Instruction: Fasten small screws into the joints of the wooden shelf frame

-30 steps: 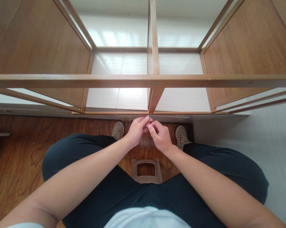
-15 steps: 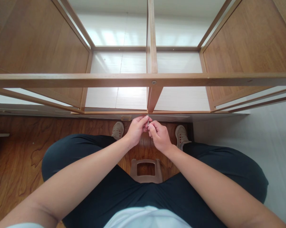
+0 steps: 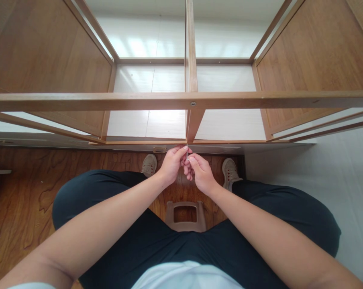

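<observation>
Both hands meet at the frame (image 3: 181, 141) bottom rail. Left hand (image 3: 171, 165) and right hand (image 3: 200, 173) fingers pinch a thin metal key (image 3: 186, 154), long axis upright, tip toward the rail just above.

Home room: wood-grain floor (image 3: 25, 192), unfinished wooden shelf frame (image 3: 181, 100).

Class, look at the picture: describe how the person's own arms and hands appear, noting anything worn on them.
Both forearms are bare, with no watch, bracelet or glove visible on the left hand or right hand. No rings show. White short sleeves just edge into view at the bottom.
</observation>
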`<state>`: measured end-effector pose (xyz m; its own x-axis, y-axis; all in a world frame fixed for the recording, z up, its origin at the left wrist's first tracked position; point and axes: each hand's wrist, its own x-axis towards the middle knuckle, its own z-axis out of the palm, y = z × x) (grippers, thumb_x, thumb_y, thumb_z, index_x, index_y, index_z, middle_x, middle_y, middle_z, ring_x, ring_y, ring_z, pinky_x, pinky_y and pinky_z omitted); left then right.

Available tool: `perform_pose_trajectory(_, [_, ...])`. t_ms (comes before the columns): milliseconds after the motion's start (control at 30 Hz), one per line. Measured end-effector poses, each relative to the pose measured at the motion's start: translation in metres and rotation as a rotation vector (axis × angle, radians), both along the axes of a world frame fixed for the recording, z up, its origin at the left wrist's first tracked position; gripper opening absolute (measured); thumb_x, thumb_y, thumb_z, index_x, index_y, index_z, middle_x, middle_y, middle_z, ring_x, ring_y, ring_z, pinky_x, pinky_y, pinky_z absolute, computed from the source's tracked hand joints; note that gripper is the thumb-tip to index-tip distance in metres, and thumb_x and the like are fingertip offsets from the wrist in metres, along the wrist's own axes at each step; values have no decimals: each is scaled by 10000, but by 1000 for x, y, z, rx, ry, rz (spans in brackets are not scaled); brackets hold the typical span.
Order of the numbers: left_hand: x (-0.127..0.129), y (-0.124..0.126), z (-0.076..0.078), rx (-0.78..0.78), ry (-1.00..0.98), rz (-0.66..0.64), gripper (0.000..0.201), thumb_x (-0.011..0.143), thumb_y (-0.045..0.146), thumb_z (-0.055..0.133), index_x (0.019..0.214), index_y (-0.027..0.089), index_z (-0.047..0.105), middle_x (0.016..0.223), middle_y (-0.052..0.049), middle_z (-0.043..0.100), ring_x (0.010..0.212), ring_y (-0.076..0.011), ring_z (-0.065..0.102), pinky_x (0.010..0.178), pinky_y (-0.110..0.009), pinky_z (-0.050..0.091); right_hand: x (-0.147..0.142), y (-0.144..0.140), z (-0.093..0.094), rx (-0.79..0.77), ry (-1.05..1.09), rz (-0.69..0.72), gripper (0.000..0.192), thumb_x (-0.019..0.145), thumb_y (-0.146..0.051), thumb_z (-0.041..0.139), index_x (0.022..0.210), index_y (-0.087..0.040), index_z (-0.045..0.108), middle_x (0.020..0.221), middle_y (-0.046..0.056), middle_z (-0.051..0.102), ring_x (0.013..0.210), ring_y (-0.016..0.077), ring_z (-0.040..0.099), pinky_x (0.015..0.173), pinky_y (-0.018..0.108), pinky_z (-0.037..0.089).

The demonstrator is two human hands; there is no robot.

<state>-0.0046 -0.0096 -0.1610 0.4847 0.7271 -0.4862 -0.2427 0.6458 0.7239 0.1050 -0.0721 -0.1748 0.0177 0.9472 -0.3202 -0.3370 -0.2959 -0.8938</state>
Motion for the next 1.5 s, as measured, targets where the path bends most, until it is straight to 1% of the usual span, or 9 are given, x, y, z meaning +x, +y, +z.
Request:
perform_pose_trajectory(367, [1,1,1,-38,46,15,392,799,540,720,870,175,595,484,81,507,286,-137,481,318,-291,476,-2,-1,-2,-93,263,22,355,914,-564,593,843,-222,530,623,-38,594,463,95,479,392,194,365])
perform_pose_trajectory(600, [1,1,-2,-16,71,17,383,828,547,683,906,175,636,462,60,518,279,-145,477,297,-259,404,-3,-3,-7,-86,167,20,412,920,-593,570,768,-214,517,595,-28,587,461,96,486,399,198,360])
perform_pose_trajectory(700, [1,0,-3,6,104,58,366,819,523,705,879,165,657,502,60,510,297,-131,492,291,-242,384,-5,-3,-7,-79,139,38,430,904,-594,596,726,-214,501,570,-37,553,453,94,478,395,198,355])
perform_pose_trajectory(833, [2,0,-1,12,125,53,380,807,535,717,873,163,675,553,54,517,319,-136,522,277,-248,393,-9,-1,-6,-65,126,-5,457,899,-569,615,659,-219,448,522,-60,465,431,90,449,396,205,343])
perform_pose_trajectory(1033, [1,0,2,-12,123,62,372,783,520,744,857,160,682,616,41,536,340,-140,541,257,-254,389,-14,1,-5,-81,251,-67,438,892,-498,641,632,-222,422,510,-73,394,413,91,424,384,217,307])
perform_pose_trajectory(1233, [0,-1,-2,-19,128,49,362,815,522,714,868,166,682,586,37,543,354,-135,533,290,-234,368,-20,2,4,-122,309,-109,437,869,-482,645,626,-231,383,488,-87,349,393,85,365,385,217,273])
perform_pose_trajectory(1333, [0,0,-5,33,131,84,336,825,488,719,834,153,699,594,22,569,439,-116,558,387,-216,408,-21,3,5,-99,175,-108,434,890,-477,585,615,-240,348,485,-87,315,397,88,328,401,233,248])
perform_pose_trajectory(1400, [0,1,-6,79,126,114,312,817,451,735,794,140,710,612,10,597,512,-105,577,482,-210,447,-18,5,5,-33,-78,-108,419,899,-426,556,599,-234,337,501,-77,313,434,88,317,444,243,241])
perform_pose_trajectory(1500, [1,2,-5,95,117,115,295,814,423,735,766,133,716,622,-4,633,573,-111,595,581,-219,474,-11,9,6,82,-552,-93,411,870,-312,558,567,-219,295,524,-63,290,499,91,282,513,267,207])
